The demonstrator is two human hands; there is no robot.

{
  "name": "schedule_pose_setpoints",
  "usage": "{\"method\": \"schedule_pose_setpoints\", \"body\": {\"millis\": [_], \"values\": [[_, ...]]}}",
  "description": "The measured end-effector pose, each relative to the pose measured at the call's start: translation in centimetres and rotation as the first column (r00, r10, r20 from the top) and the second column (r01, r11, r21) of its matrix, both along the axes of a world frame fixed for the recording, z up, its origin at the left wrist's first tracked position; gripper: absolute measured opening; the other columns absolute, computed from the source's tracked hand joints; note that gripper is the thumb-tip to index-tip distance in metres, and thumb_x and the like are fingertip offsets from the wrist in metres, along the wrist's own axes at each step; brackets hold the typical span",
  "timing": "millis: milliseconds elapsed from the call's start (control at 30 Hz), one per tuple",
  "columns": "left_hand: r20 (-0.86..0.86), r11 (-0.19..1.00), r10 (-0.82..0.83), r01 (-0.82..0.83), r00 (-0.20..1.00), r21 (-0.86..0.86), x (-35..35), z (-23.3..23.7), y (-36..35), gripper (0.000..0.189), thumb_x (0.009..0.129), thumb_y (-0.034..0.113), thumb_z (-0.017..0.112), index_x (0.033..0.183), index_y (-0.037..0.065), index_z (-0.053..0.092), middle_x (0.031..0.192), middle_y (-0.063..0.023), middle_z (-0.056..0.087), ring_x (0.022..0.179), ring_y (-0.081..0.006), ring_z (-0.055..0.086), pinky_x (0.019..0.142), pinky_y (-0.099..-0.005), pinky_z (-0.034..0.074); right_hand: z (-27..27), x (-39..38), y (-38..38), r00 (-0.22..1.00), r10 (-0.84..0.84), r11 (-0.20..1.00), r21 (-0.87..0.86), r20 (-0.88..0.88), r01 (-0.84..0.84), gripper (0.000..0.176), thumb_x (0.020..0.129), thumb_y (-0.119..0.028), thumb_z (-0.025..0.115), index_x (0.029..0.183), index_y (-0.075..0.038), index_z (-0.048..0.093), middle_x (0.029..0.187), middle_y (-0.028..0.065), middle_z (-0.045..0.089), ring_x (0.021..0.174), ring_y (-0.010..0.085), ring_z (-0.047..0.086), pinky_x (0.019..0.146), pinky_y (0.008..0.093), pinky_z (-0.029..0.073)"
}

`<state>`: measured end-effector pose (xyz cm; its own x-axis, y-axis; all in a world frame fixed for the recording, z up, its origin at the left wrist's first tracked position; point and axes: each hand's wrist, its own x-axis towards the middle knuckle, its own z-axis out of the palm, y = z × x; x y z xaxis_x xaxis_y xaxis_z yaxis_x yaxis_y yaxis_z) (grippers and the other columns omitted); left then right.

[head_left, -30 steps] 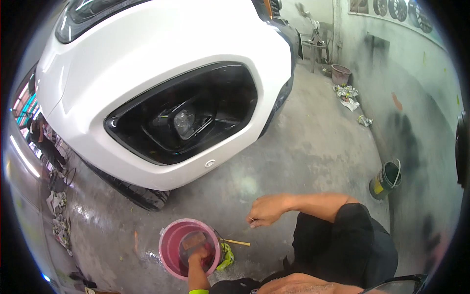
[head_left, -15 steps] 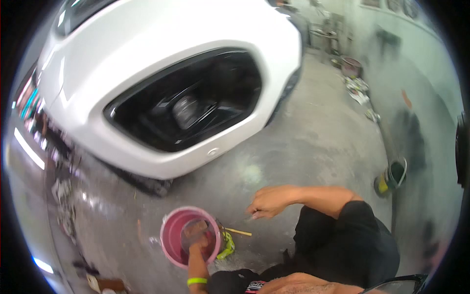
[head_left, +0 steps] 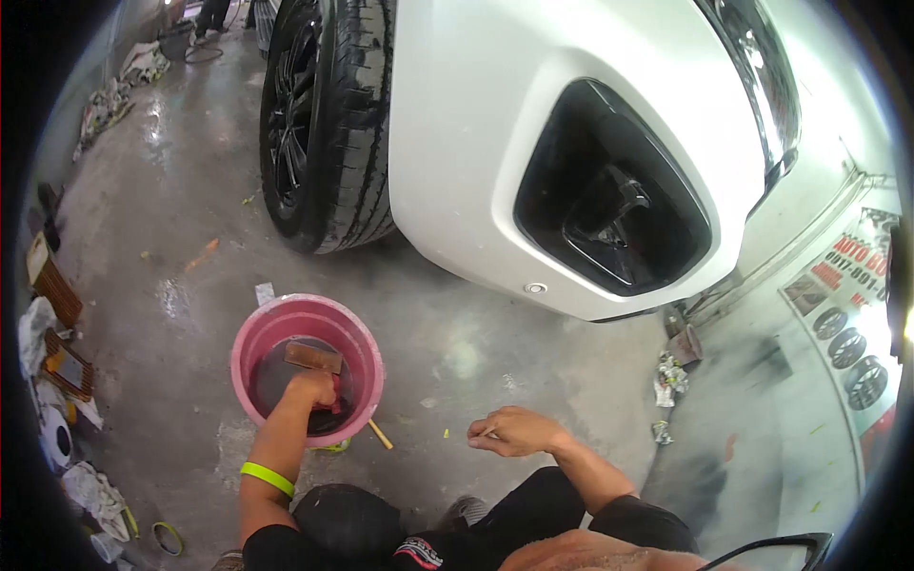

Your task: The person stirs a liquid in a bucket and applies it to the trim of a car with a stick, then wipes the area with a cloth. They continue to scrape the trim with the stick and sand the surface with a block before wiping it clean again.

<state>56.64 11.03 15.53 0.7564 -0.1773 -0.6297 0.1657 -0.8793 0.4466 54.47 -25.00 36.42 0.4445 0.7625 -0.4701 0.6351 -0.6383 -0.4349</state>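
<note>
Inside the pink bucket (head_left: 367, 338), my left hand (head_left: 312, 388) is closed round a red cloth-like thing (head_left: 335, 392), its lower part hidden. A brown rectangular block (head_left: 314, 358) lies just beyond the knuckles, over dark water. My right hand (head_left: 514, 431) hovers above the floor to the right of the bucket, fingers curled into a pinch; what they hold, if anything, is too small to name. A yellow stick (head_left: 381, 435) pokes out beside the bucket's lower right edge.
Ahead stands a white car (head_left: 457, 143) with a black tire (head_left: 357, 133) and a dark bumper recess (head_left: 609, 190). Crumpled papers (head_left: 95, 495) and brown slatted pieces (head_left: 55, 285) line the left side. A printed banner (head_left: 847, 305) hangs at right.
The view has turned left, bringing the car's front wheel into sight and shifting the bumper rightward. My left hand remains in the bucket; the brown block now shows clearly beyond it.
</note>
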Motion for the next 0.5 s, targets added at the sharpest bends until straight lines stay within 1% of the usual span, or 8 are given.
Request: {"method": "schedule_pose_setpoints", "body": {"millis": [67, 100, 133, 200, 267, 300, 367, 500], "values": [[0.033, 0.995, -0.089, 0.087, 0.996, 0.048, -0.2, 1.6, 0.3, 0.035, 0.077, 0.031, 0.076, 0.104, 0.008, 0.077, 0.104, -0.0156, 0.075, 0.099, -0.0272, 0.073, 0.085, -0.0397, 0.057, -0.4, 0.0, 0.9, 1.000, 0.003, 1.000, -0.028, 0.003, -0.003, 0.027, 0.102, -0.031, 0.056, 0.104, -0.007, 0.067, 0.086, 0.0170, 0.070, 0.085, 0.0402, 0.066, 0.077, 0.0486, 0.050], [0.042, 0.996, -0.089, 0.088, 0.995, 0.029, -0.2, 1.1, 0.0, 0.035, 0.077, 0.031, 0.076, 0.104, 0.008, 0.077, 0.104, -0.0156, 0.075, 0.099, -0.0272, 0.073, 0.085, -0.0397, 0.057, -0.7, 0.2, 1.3, 1.000, 0.012, 1.000, -0.029, 0.006, -0.012, 0.027, 0.102, -0.031, 0.055, 0.104, -0.006, 0.067, 0.086, 0.0176, 0.070, 0.084, 0.0408, 0.065, 0.077, 0.0487, 0.050], [0.084, 0.997, -0.050, 0.045, 0.995, 0.065, -0.4, 0.3, -0.1, 0.035, 0.077, 0.030, 0.076, 0.105, 0.008, 0.077, 0.108, -0.0141, 0.075, 0.102, -0.0271, 0.072, 0.086, -0.0395, 0.057, -1.3, 0.4, 1.4, 1.000, 0.011, 0.999, -0.045, 0.017, -0.011, 0.027, 0.102, -0.031, 0.055, 0.104, -0.006, 0.067, 0.086, 0.0176, 0.070, 0.084, 0.0408, 0.065, 0.077, 0.0487, 0.050], [0.139, 0.996, -0.016, 0.003, 0.990, 0.091, -0.3, -0.5, -0.2, 0.035, 0.078, 0.030, 0.075, 0.105, 0.008, 0.077, 0.112, -0.0126, 0.074, 0.105, -0.0271, 0.072, 0.088, -0.0392, 0.056, -2.3, 0.5, 1.7, 0.999, 0.037, 0.999, 0.040, -0.012, -0.037, 0.026, 0.101, -0.031, 0.056, 0.106, -0.008, 0.068, 0.083, 0.0173, 0.070, 0.082, 0.0409, 0.066, 0.074, 0.0496, 0.049], [0.061, 0.995, -0.011, 0.005, 0.998, 0.097, 0.0, -1.0, -0.4, 0.037, 0.079, 0.031, 0.075, 0.108, 0.007, 0.077, 0.118, -0.0110, 0.073, 0.110, -0.0269, 0.070, 0.091, -0.0393, 0.056, -2.5, 0.7, 2.3, 1.000, 0.024, 0.999, -0.027, -0.019, -0.025, 0.026, 0.101, -0.031, 0.056, 0.106, -0.008, 0.068, 0.084, 0.0173, 0.070, 0.083, 0.0409, 0.066, 0.074, 0.0497, 0.050], [0.064, 0.996, -0.015, 0.009, 0.998, 0.088, -0.1, -0.9, -0.5, 0.037, 0.079, 0.031, 0.075, 0.108, 0.007, 0.077, 0.118, -0.0110, 0.073, 0.110, -0.0269, 0.070, 0.091, -0.0393, 0.056, -2.4, 0.7, 2.5, 0.999, 0.015, 0.996, -0.085, -0.036, -0.018, 0.026, 0.101, -0.031, 0.056, 0.106, -0.008, 0.068, 0.084, 0.0173, 0.069, 0.083, 0.0409, 0.066, 0.075, 0.0499, 0.050], [0.168, 0.994, -0.086, 0.073, 0.982, 0.083, -0.5, -0.6, -0.4, 0.040, 0.079, 0.032, 0.078, 0.110, 0.007, 0.077, 0.117, -0.0115, 0.073, 0.110, -0.0270, 0.070, 0.091, -0.0391, 0.056, -2.8, 0.8, 2.7, 0.999, 0.008, 0.996, -0.090, -0.039, -0.011, 0.027, 0.101, -0.031, 0.055, 0.106, -0.008, 0.067, 0.084, 0.0176, 0.069, 0.083, 0.0411, 0.066, 0.075, 0.0498, 0.050], [0.107, 0.998, -0.056, 0.053, 0.993, 0.035, -0.3, -0.5, -0.4, 0.043, 0.076, 0.034, 0.082, 0.109, 0.007, 0.077, 0.117, -0.0126, 0.073, 0.108, -0.0285, 0.071, 0.091, -0.0410, 0.057, -4.3, 1.8, 2.3, 0.998, 0.004, 0.992, -0.122, -0.066, -0.012, 0.028, 0.101, -0.032, 0.055, 0.106, -0.008, 0.067, 0.083, 0.0182, 0.069, 0.083, 0.0417, 0.065, 0.076, 0.0498, 0.050]]}}
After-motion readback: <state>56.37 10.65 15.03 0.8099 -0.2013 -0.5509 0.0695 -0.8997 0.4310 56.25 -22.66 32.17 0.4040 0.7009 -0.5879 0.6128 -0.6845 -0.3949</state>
